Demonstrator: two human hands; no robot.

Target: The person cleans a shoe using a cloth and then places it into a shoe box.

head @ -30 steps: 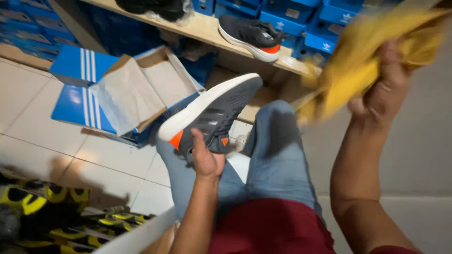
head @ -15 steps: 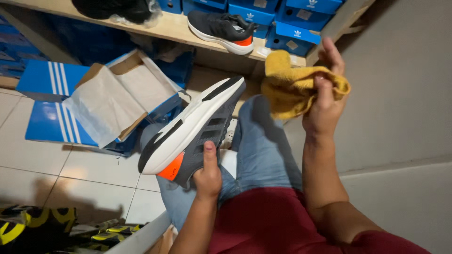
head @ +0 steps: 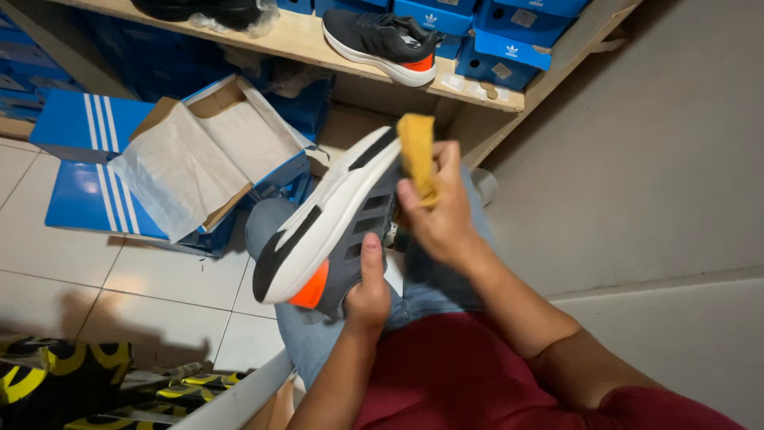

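A person's left hand (head: 368, 288) grips a dark grey sneaker (head: 338, 227) by its heel end, thumb pressed along the upper, while the right hand (head: 439, 209) pinches a folded yellow cloth (head: 419, 155) against the shoe's white sole edge near the toe. The sneaker is held tilted above the person's lap, sole turned up and to the left, with a white midsole, black sole patches and an orange block at the heel. At far left, on the tiled floor (head: 72, 287), black-and-yellow packaging (head: 64, 382) lies in the lower corner, and a stack of blue striped shoe boxes (head: 87, 159) sits against the shelving. Just beside them an open blue shoe box (head: 231, 151), lined with pale wrapping paper (head: 183, 171), stands tilted with its flaps spread, near the sneaker but not touching it. Below the shoe, the person's knees in blue jeans (head: 270, 227) and a dark red shirt (head: 454, 374) fill the lower middle of the view. Above, on a wooden shelf (head: 318, 44), a matching dark sneaker (head: 380, 44) with a white sole and orange heel rests on its sole, with more blue boxes (head: 477, 24) stacked behind and to its right. A dark item partly in clear plastic (head: 207, 12) lies further left on the same shelf, too cropped to identify. At right, a plain grey wall (head: 652, 159) runs the length of the scene.
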